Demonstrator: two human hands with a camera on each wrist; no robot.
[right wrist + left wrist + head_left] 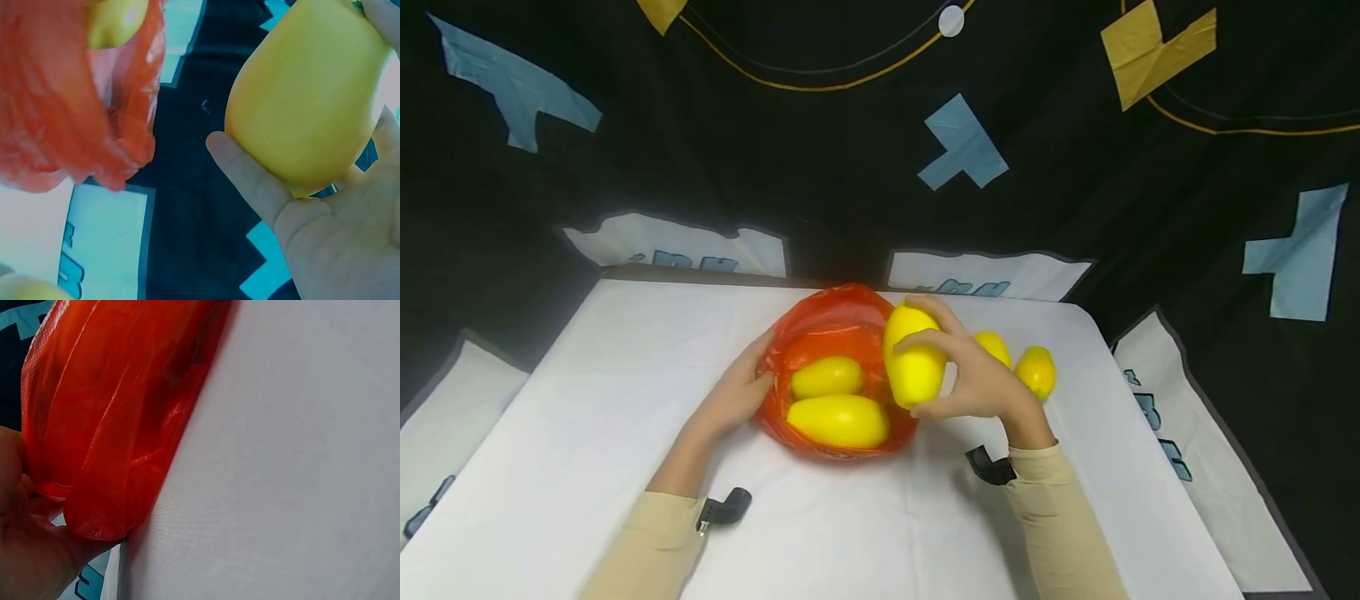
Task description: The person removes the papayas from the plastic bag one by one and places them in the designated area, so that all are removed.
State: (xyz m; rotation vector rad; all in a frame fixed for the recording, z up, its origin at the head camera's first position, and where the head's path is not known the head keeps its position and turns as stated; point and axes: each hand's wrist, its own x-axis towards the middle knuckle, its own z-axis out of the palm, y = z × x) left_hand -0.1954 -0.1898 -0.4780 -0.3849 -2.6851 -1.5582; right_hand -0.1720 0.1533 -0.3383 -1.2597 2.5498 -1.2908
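A red plastic bag [838, 315] stands with its mouth spread wide on the table. Its left rim is held by my left hand [735, 390], thumb inside the opening; the left wrist view shows the hand against the bag's crumpled side [94, 425]. Inside lie two yellow fruits, a smaller one [827, 377] behind a longer one [838, 421]. At the bag's right edge my right hand [981, 379] grips a large yellow papaya [916, 358] between thumb and fingers. The right wrist view shows this papaya [306, 94] apart from the bag, its narrow tip near the palm.
Two more yellow fruits, one [995, 346] partly hidden behind my right hand and another [1036, 372] beside it, rest on the white table [820, 533]. A black cloth [820, 167] with taped patches hangs beyond the table's back edge.
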